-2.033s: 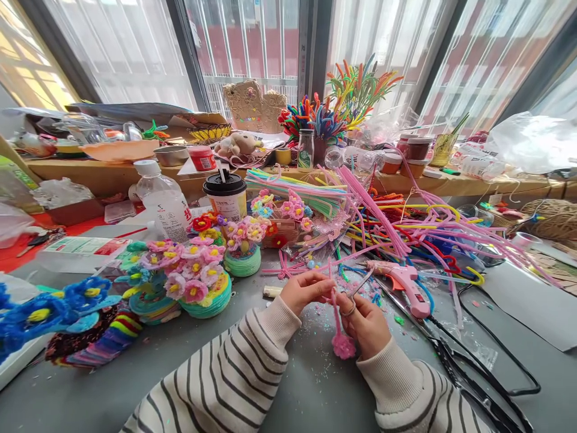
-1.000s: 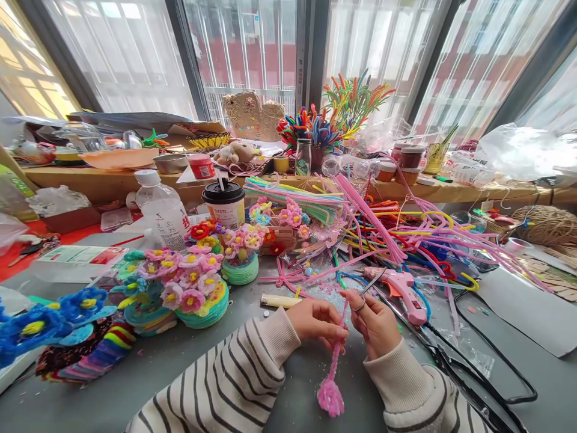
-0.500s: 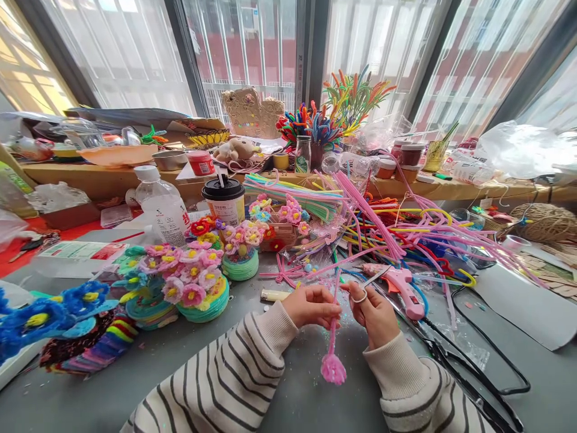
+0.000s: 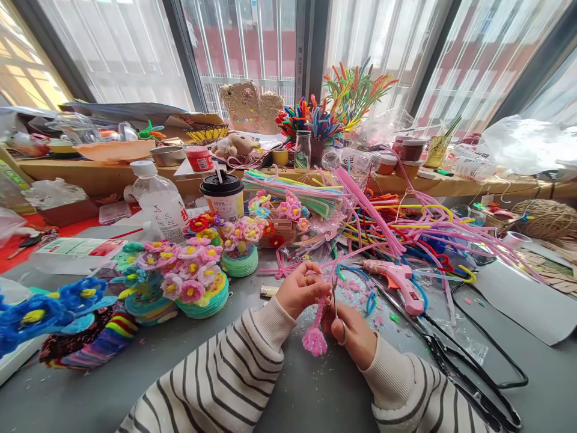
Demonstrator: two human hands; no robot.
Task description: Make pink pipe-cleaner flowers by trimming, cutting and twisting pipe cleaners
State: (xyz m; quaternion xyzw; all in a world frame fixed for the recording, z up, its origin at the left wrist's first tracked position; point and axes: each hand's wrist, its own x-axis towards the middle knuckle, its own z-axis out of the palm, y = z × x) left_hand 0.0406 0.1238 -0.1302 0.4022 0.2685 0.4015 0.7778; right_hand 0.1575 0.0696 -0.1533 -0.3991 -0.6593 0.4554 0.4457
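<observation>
Between the thumb and fingers of my left hand is the stem of a pink pipe-cleaner flower, its fluffy head hanging downward. My right hand is closed round the handles of small scissors. Their blades point up beside the stem, close to my left fingertips; whether they touch it I cannot tell. Pink clippings lie on the grey table just behind my hands. A pink glue gun rests to the right of them.
Finished fuzzy flowers on round bases stand at left, with a blue-flowered piece nearer me. A lidded cup and a plastic bottle are behind. Loose pink pipe cleaners pile up at back right. A black cable curls at right.
My right hand has moved left and down, bringing the scissors upright beside the stem. My left hand has shifted slightly left and up with the flower.
</observation>
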